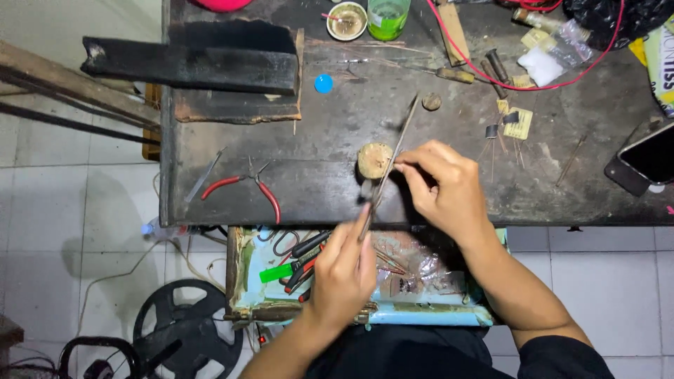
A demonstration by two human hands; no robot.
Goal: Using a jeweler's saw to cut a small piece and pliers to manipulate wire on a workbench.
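A thin metal rod [397,151] is pinched at its lower end by the left hand [344,274] and near mid-length by the right hand [446,186], beside a round wooden block [373,160] at the tabletop [316,175] edge; red-handled pliers [242,186] lie at nine o'clock. The rod is best kept steady against the block

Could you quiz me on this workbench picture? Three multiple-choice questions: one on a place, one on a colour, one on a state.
1. Where do the red-handled pliers lie?
A. on the dark tabletop
B. in the tray
C. on the floor

2. What colour is the small round cap?
A. yellow
B. blue
C. white

3. What do the hands do with the thin stick?
A. nothing
B. one holds it
C. both grip it

Answers: 1 A, they rest near the table's front edge. 2 B, plainly blue. 3 C, left hand at the low end, right hand midway.
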